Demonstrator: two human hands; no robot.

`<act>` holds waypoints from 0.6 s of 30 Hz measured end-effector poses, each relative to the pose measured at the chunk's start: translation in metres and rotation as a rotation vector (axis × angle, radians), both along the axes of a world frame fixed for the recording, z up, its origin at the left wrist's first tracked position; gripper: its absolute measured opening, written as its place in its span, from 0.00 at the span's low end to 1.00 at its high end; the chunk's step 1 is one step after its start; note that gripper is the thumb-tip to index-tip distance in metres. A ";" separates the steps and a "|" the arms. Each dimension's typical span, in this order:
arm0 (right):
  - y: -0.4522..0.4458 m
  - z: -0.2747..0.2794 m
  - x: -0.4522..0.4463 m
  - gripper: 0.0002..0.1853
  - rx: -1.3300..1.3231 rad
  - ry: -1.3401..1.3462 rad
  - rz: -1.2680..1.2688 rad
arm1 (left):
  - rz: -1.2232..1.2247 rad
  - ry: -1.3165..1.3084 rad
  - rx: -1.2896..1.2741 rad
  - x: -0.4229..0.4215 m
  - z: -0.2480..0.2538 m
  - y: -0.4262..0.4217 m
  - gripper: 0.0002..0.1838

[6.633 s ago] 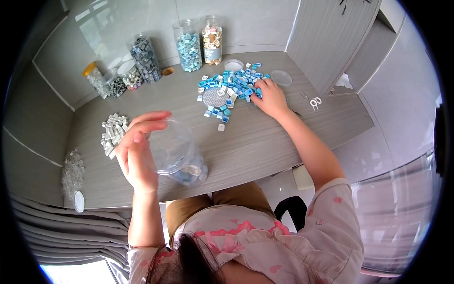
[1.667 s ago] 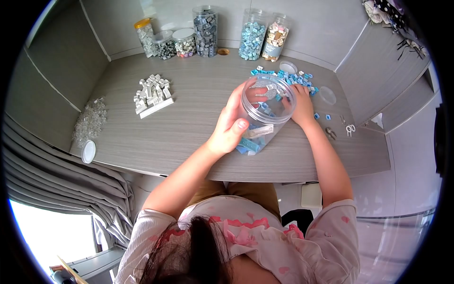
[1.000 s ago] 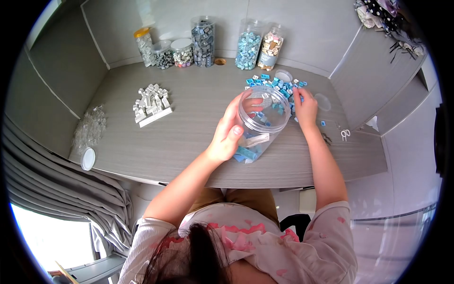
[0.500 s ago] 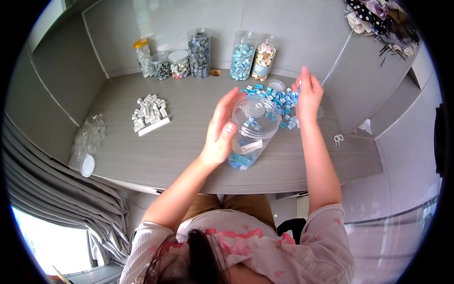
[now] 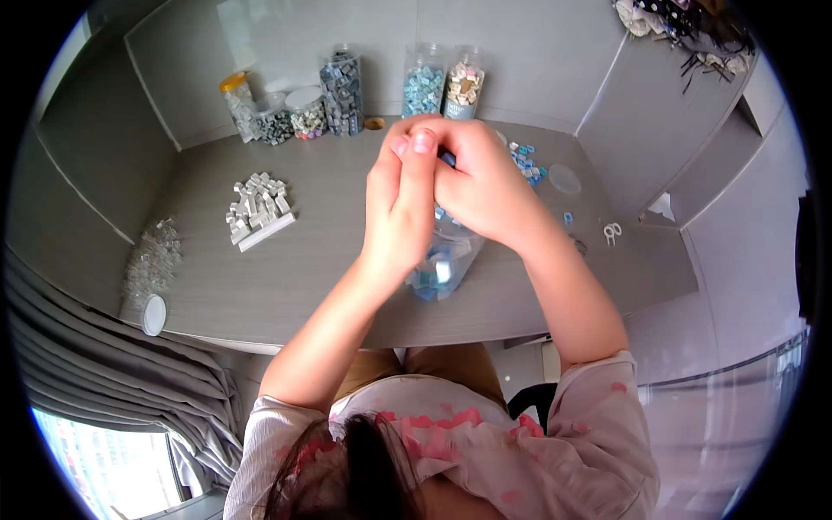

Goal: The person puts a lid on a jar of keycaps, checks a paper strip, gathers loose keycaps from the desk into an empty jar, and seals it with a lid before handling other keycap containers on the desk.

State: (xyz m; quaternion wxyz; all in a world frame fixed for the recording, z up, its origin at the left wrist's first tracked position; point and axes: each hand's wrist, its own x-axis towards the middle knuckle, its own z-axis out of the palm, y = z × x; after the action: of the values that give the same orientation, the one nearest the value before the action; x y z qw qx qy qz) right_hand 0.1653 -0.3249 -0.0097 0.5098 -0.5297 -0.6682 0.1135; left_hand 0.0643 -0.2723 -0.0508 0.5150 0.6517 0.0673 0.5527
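Note:
Both hands meet above the mouth of the clear jar (image 5: 446,267), in the middle of the head view. My left hand (image 5: 400,186) is closed, with its thumb and fingertips against my right hand (image 5: 484,178). My right hand is curled shut, and a bit of dark blue keycap (image 5: 447,159) shows between the two hands. What else they hold is hidden. Several blue and white pieces lie inside the jar, whose rim is mostly covered by my hands. Behind my right hand is a pile of blue and white keycaps (image 5: 529,165), partly hidden.
Filled jars (image 5: 342,94) stand along the back wall. White keycaps (image 5: 258,208) lie left on the desk, with clear pieces (image 5: 154,260) and a white lid (image 5: 153,315) farther left. To the right are a clear lid (image 5: 565,179) and white-handled scissors (image 5: 612,232).
My right hand has come from the blue pile to above the jar. My left hand has left the jar's side, risen and closed against my right hand. The camera view has shifted slightly.

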 end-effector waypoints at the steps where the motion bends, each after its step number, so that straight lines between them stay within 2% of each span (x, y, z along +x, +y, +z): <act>1: -0.001 0.001 0.000 0.10 -0.012 -0.018 -0.005 | 0.011 -0.003 0.011 0.002 -0.002 0.001 0.24; 5: -0.005 0.004 -0.002 0.09 -0.147 -0.134 -0.075 | -0.014 -0.123 -0.033 0.011 -0.014 0.007 0.31; 6: -0.002 0.001 -0.001 0.08 -0.099 -0.142 -0.053 | 0.006 -0.121 -0.011 0.011 -0.014 0.008 0.32; 9: 0.006 -0.008 -0.001 0.07 0.023 0.100 0.062 | 0.010 -0.122 0.080 0.012 -0.017 0.018 0.32; 10: 0.009 -0.010 0.001 0.09 0.075 0.147 0.027 | 0.065 -0.108 0.115 0.012 -0.013 0.019 0.32; 13: 0.009 -0.009 -0.006 0.09 0.344 0.183 -0.134 | 0.022 -0.094 0.121 0.013 -0.013 0.028 0.33; 14: 0.011 -0.010 -0.008 0.08 0.500 0.333 -0.054 | 0.027 -0.084 0.102 0.017 -0.012 0.029 0.36; 15: 0.009 -0.010 -0.001 0.07 0.536 0.258 -0.091 | 0.034 -0.070 0.077 0.019 -0.013 0.030 0.40; 18: -0.002 -0.020 0.021 0.05 0.490 0.407 -0.080 | -0.032 0.055 0.008 0.011 -0.009 0.030 0.41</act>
State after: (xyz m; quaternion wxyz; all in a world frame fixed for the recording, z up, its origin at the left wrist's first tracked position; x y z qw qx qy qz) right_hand 0.1859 -0.3270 -0.0300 0.7494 -0.3835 -0.5388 0.0326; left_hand 0.0754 -0.2420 -0.0598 0.5189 0.6699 0.0690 0.5265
